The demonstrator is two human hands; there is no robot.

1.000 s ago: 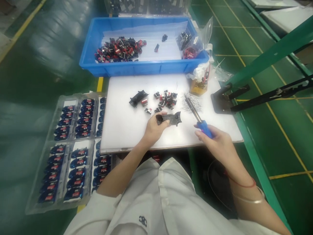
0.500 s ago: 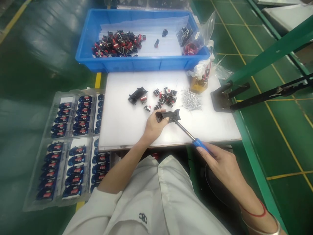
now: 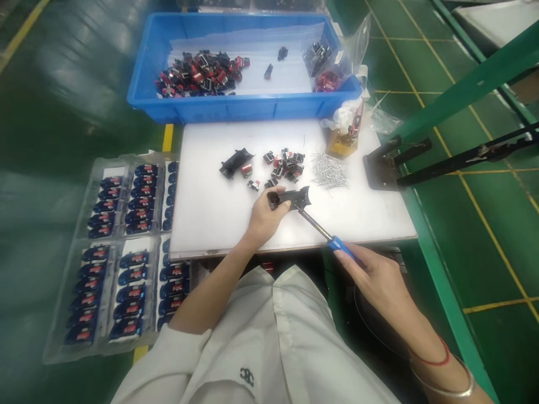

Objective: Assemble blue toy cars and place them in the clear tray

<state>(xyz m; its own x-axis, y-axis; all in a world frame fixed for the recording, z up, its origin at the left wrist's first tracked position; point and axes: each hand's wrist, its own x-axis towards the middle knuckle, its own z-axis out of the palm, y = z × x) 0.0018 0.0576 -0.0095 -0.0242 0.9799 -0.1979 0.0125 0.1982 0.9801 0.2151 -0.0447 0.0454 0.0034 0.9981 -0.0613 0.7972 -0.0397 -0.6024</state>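
My left hand (image 3: 264, 219) is closed around one end of a black plastic housing (image 3: 300, 197), holding it over the white tabletop with its curved end to the right. In my right hand (image 3: 377, 278) is a blue-handled tool with a long metal shaft (image 3: 315, 223). The tool slants up and left, and its tip meets the housing near the middle. Just beyond lies a small heap of red-and-black parts with metal (image 3: 286, 165). Thin silver pins (image 3: 330, 171) are piled to its right. Another black housing (image 3: 236, 163) rests to the left, a red block (image 3: 246, 171) beside it.
Behind the white table (image 3: 210, 224) stands a blue bin (image 3: 219, 109) holding many red and black parts and plastic bags. A yellow box (image 3: 342, 146) is at the back right, near a green frame (image 3: 467, 95) with black bars. Clear trays (image 3: 112, 238) of blue-and-red pieces lie at left.
My right hand and the tool have shifted slightly left, the tip moving along the housing toward my left thumb. My left hand keeps its hold.
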